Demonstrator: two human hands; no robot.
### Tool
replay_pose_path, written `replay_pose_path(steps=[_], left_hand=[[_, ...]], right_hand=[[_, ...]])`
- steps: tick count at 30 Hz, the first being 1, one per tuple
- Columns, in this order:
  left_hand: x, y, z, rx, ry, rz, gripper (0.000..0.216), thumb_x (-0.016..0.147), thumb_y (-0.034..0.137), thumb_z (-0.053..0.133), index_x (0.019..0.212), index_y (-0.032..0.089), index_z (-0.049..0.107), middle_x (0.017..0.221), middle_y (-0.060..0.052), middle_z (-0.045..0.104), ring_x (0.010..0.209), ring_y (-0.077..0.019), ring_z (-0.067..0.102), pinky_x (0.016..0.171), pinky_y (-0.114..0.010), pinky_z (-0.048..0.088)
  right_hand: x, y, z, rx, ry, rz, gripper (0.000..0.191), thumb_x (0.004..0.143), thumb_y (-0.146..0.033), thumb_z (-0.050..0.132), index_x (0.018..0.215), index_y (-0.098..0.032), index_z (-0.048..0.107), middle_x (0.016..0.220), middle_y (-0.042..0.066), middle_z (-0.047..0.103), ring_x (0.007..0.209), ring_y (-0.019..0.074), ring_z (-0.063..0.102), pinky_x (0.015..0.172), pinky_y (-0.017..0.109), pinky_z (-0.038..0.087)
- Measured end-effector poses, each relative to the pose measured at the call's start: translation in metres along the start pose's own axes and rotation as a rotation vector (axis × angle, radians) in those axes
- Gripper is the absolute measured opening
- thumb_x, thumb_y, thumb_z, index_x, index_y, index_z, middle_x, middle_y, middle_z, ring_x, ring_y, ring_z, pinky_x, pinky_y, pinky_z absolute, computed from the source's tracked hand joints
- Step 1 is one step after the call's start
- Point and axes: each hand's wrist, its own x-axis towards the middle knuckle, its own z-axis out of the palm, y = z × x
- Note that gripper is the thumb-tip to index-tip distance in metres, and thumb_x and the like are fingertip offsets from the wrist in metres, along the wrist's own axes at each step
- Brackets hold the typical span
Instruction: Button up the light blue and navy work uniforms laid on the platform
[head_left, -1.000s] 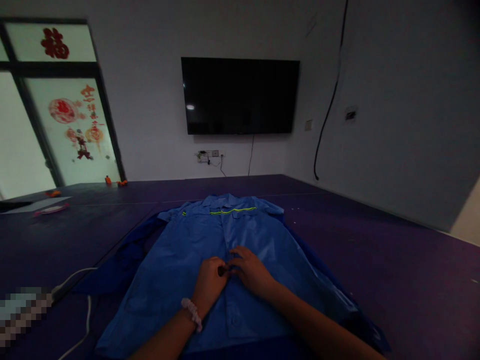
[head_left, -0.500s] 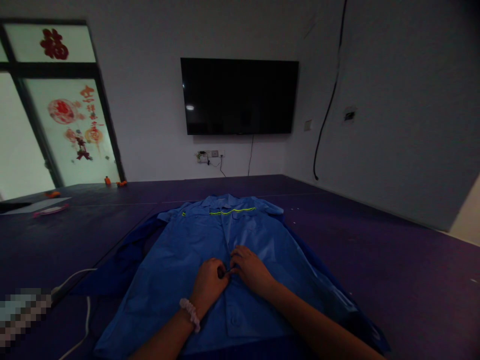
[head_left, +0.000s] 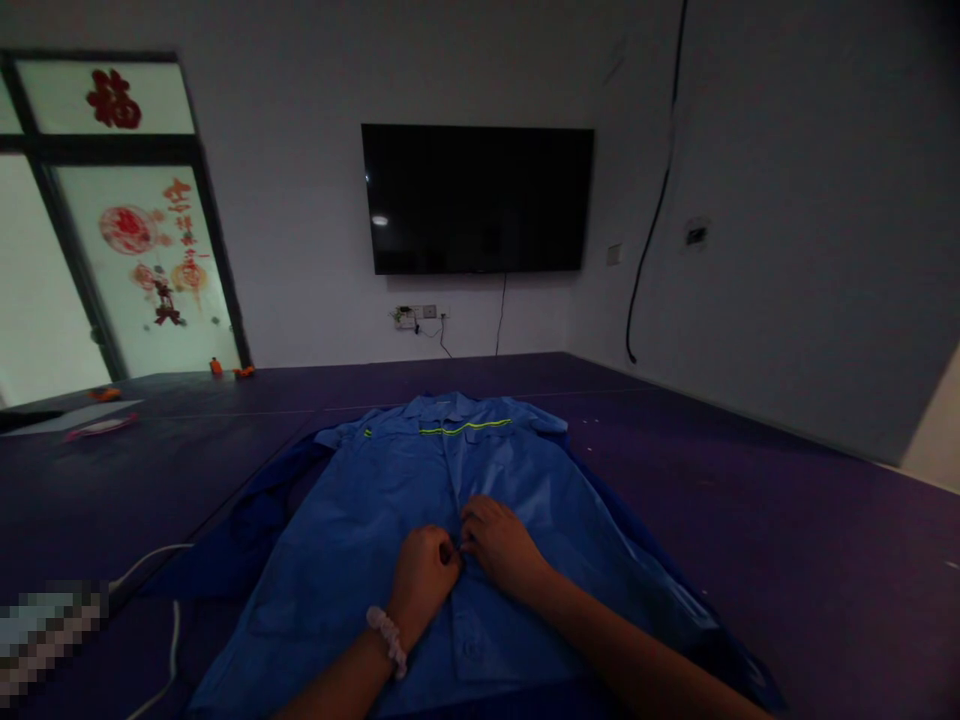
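A blue work shirt (head_left: 352, 520) with a yellow-green stripe across the chest lies flat on the dark purple table (head_left: 750, 500), collar away from me. My left hand (head_left: 422, 582), with a pale bracelet at the wrist, and my right hand (head_left: 499, 545) meet at the shirt's front placket, midway down. Both hands have fingers curled in a pinch on the placket fabric, fingertips touching each other. What lies between the fingertips is too small to make out.
A black TV (head_left: 476, 198) hangs on the far wall above a socket with cables. A white cable (head_left: 161, 600) runs along the table at lower left. Papers and small orange items (head_left: 101, 395) lie at the far left. A window with red decorations (head_left: 142, 245) is on the left.
Both hands stay pinched at the placket and have barely shifted. The view has tilted slightly, so everything sits a little lower in the frame.
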Motion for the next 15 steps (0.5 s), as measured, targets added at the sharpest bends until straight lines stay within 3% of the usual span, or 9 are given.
replay_pose_path(steps=[9,15], left_hand=[[0.001,0.007,-0.004,-0.111,-0.048,0.02,0.014,0.063,0.012,0.048,0.051,0.014,0.056,0.054,0.0,0.057,0.054,-0.0115,0.05,0.053,-0.021,0.031],[0.002,0.004,-0.008,-0.211,-0.083,-0.027,0.014,0.065,0.019,0.05,0.055,0.014,0.057,0.055,0.0,0.057,0.055,-0.0114,0.05,0.053,-0.021,0.033]], right_hand=[[-0.002,-0.014,-0.008,-0.153,-0.041,0.021,0.019,0.076,-0.017,0.048,0.093,-0.014,0.058,0.102,0.011,0.056,0.102,0.0246,0.045,0.089,0.037,0.032],[-0.004,-0.01,-0.008,-0.04,-0.042,0.093,0.014,0.076,-0.017,0.046,0.085,-0.016,0.056,0.094,0.007,0.057,0.097,0.0197,0.048,0.084,0.031,0.034]])
